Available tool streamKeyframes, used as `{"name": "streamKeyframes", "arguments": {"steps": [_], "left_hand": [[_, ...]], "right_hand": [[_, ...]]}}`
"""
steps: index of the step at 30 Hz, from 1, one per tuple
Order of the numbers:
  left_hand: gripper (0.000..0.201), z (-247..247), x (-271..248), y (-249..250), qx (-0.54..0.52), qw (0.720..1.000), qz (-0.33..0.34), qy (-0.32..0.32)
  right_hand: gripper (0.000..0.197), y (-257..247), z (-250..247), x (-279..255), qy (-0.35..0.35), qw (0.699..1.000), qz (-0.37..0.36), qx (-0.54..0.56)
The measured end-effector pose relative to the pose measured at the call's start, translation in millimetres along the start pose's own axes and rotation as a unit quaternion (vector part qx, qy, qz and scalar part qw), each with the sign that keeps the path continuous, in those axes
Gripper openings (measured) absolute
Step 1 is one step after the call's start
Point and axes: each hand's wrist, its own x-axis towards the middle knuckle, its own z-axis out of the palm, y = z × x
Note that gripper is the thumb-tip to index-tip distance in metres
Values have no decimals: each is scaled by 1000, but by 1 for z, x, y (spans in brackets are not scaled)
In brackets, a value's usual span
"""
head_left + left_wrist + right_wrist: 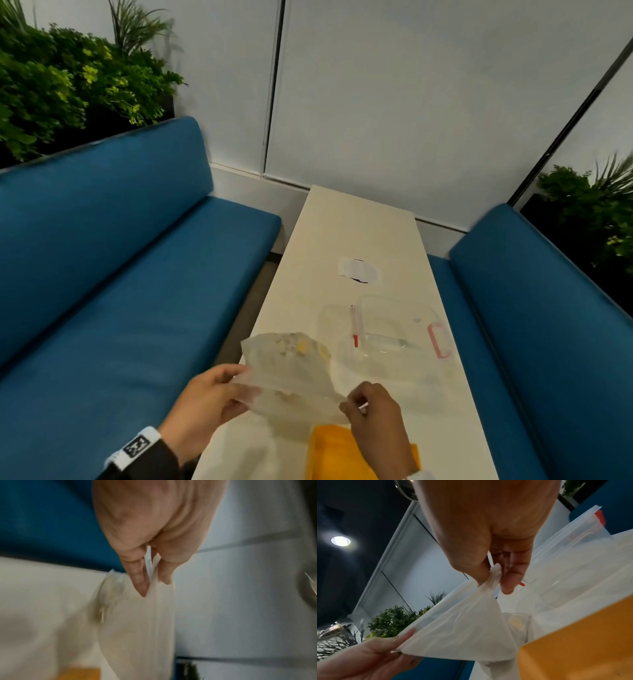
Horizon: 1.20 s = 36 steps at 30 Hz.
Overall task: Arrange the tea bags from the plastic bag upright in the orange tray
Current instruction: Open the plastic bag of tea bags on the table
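The task looks barely begun: the plastic bag (pixel 291 373) hangs over the near table (pixel 342 233), its edge pinched by the left hand (pixel 209 397) and the right hand (pixel 375 411) (tea bags (pixel 301 347) inside). The orange tray (pixel 339 455), nearest, shows nothing placed.

dark sleeve (pixel 154 459), white wristband (pixel 135 448) with black square marker
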Motion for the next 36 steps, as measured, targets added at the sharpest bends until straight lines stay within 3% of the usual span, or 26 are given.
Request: {"name": "streamKeyframes", "arguments": {"steps": [3, 6, 9, 14, 17, 23, 25, 29, 31, 34, 36], "left_hand": [[27, 2, 11, -6, -122, 990, -75, -12], [27, 0, 15, -9, -96, 986, -110, -77], [36, -5, 15, -11, -71, 975, -144, -154], [35, 0, 15, -10, -172, 961, -166, -136], [34, 2, 19, -9, -213, 959, -158, -105], [35, 4, 25, -5, -285, 950, -109, -62], [45, 5, 26, -4, -283, 952, -100, -60], [58, 10, 24, -8, -216, 970, -85, -65], [62, 9, 22, -13, -166, 983, -49, -57], [86, -2, 17, -22, -48, 997, 45, 29], [73, -6, 14, -23, 102, 984, 128, 70]], "right_hand": [[22, 1, 0, 7, 5, 999, 35, 21], [14, -1, -4, 21, 9, 979, 127, 157], [8, -5, -6, 32, -12, 890, 230, 393], [15, -10, 3, 38, -45, 756, 261, 598], [22, -13, 8, 37, -92, 717, 272, 635], [24, -23, 16, 31, -198, 669, 303, 649], [19, -26, 19, 29, -218, 669, 316, 636], [19, -29, 33, 31, -177, 719, 350, 573], [34, -30, 39, 33, -134, 754, 332, 551], [65, -31, 34, 28, -99, 866, 212, 442], [70, -34, 26, 16, -85, 946, 108, 292]]}}
